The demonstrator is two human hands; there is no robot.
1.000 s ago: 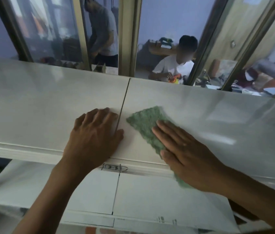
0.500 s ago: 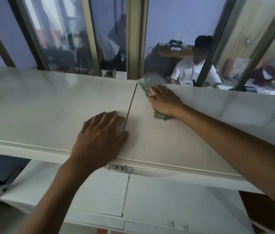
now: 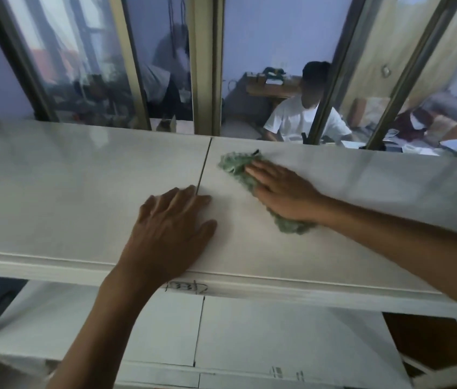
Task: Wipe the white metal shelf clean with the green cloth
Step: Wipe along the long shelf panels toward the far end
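The white metal shelf (image 3: 67,192) runs across the view, its top made of two panels that meet at a thin seam in the middle. On the right panel lies the green cloth (image 3: 235,167), crumpled and stretched from near the back edge toward me. My right hand (image 3: 283,192) lies flat on the cloth with the fingers straight, pressing it to the panel. My left hand (image 3: 171,228) rests palm down on the shelf top just left of the seam, fingers spread, holding nothing.
A lower shelf level (image 3: 278,338) shows beneath the top's front edge. Behind the shelf stands a glass partition with metal uprights (image 3: 205,66). Beyond the glass a person in a white shirt (image 3: 297,122) sits among furniture.
My right hand drew the cloth back from the shelf's far edge toward me, after pushing it away from the front edge before that. My left hand has stayed in place.
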